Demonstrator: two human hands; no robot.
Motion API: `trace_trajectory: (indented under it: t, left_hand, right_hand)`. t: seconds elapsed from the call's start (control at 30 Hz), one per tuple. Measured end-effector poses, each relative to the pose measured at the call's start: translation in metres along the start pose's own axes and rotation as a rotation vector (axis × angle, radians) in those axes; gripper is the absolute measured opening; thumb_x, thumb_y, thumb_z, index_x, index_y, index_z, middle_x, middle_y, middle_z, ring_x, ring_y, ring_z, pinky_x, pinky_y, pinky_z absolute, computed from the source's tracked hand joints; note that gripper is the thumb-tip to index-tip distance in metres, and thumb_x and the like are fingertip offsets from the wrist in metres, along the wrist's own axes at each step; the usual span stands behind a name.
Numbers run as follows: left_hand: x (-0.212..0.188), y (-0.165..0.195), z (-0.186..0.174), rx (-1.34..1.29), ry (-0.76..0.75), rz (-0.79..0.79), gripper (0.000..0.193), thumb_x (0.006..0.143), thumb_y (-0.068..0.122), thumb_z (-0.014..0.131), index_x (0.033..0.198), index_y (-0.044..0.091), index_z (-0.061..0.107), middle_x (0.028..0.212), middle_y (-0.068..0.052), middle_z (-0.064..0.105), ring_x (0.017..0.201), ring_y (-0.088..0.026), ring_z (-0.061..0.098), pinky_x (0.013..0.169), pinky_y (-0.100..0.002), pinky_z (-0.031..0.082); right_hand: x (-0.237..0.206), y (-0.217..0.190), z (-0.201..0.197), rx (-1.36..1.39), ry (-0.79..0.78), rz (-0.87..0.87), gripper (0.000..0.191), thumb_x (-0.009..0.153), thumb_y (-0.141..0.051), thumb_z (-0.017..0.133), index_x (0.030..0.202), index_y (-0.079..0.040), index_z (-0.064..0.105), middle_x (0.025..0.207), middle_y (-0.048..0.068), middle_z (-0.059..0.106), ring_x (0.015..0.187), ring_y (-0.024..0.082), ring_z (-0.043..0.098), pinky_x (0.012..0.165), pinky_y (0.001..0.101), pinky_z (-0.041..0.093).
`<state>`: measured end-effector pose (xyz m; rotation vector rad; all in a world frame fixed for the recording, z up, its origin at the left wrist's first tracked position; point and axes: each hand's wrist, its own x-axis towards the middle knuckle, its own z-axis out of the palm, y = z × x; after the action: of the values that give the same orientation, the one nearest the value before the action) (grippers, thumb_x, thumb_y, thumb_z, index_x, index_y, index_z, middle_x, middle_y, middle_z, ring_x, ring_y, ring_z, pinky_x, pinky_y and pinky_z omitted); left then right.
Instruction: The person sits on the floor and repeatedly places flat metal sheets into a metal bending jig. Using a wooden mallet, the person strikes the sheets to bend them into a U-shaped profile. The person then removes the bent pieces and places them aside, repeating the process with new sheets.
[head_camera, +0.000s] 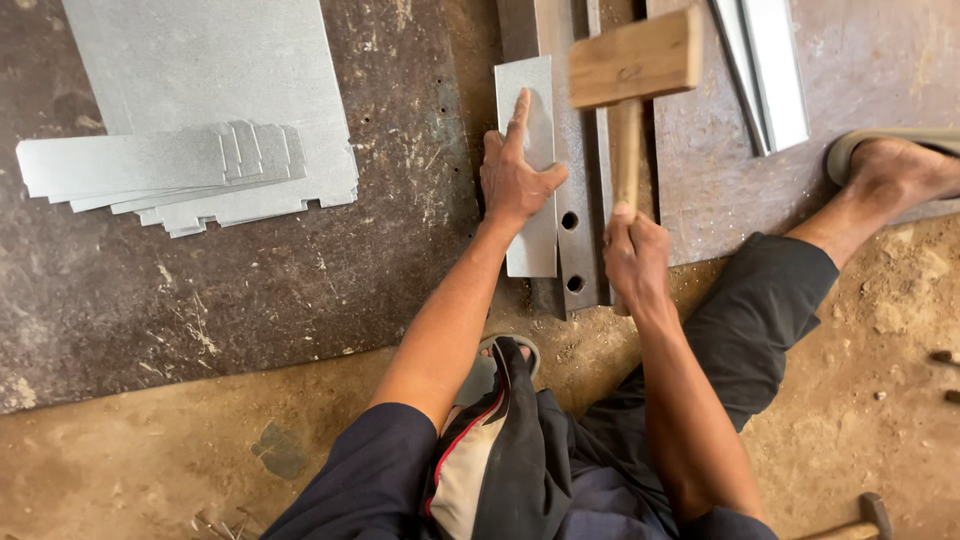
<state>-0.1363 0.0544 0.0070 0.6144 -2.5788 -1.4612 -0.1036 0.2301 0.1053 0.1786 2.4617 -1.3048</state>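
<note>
The left hand presses flat, fingers spread, on a narrow grey sheet-metal strip lying along a steel angle bar. The right hand grips a wooden mallet raised above it.

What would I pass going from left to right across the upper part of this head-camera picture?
Stack of cut metal sheets → left hand pressing a metal strip → steel bar with holes → right hand holding a wooden mallet → bent metal strips → a foot in a sandal.
</note>
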Motion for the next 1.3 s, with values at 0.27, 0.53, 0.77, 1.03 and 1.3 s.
trace_trajectory:
  t: [0.27,0.53,0.77,1.03,1.3]
  left_hand:
    - [0.001,-0.007,0.008,-0.04,0.06,-0.005,0.113,0.062,0.029,0.078,0.162,0.033,0.026,0.1,-0.012,0.054,0.086,-0.027,0.056,0.083,-0.04,0.053]
    - [0.001,-0.006,0.007,-0.046,0.052,-0.03,0.113,0.063,0.029,0.079,0.162,0.034,0.026,0.102,-0.014,0.054,0.089,-0.027,0.058,0.086,-0.042,0.053]
    - [0.006,-0.005,0.007,0.016,0.035,-0.021,0.113,0.063,0.033,0.078,0.162,0.034,0.023,0.1,-0.013,0.055,0.087,-0.03,0.057,0.08,-0.044,0.054]
    - [0.001,-0.009,0.008,-0.021,0.066,0.031,0.112,0.064,0.034,0.079,0.162,0.035,0.025,0.099,-0.014,0.056,0.086,-0.028,0.058,0.079,-0.043,0.054]
    - [0.001,-0.007,0.006,-0.13,0.053,0.078,0.113,0.06,0.026,0.072,0.162,0.034,0.023,0.115,-0.008,0.061,0.087,-0.03,0.055,0.076,-0.04,0.056]
  right_hand:
    - [-0.04,-0.056,-0.032,0.304,0.142,-0.767,0.04,0.12,-0.032,0.039,0.096,-0.002,0.051,0.072,0.002,0.053,0.05,0.007,0.049,0.042,0.0224,0.038]
    - [-0.025,-0.05,-0.015,0.365,0.239,-0.816,0.025,0.107,-0.018,0.049,0.095,0.004,0.052,0.087,0.01,0.055,0.068,0.014,0.054,0.055,0.0311,0.043]
    - [0.0,-0.008,-0.003,-0.233,0.22,-0.653,0.028,0.111,-0.008,0.047,0.086,0.004,0.055,0.083,0.018,0.054,0.067,0.031,0.057,0.062,0.0446,0.044]
    - [-0.027,0.006,-0.006,-0.389,0.102,-0.637,0.028,0.109,-0.009,0.047,0.087,0.006,0.056,0.08,0.022,0.054,0.064,0.038,0.057,0.06,0.0485,0.044]
    - [-0.029,0.013,-0.01,0.035,0.107,-0.361,0.044,0.116,-0.015,0.044,0.076,0.0,0.052,0.068,0.013,0.054,0.053,0.024,0.05,0.048,0.0391,0.039]
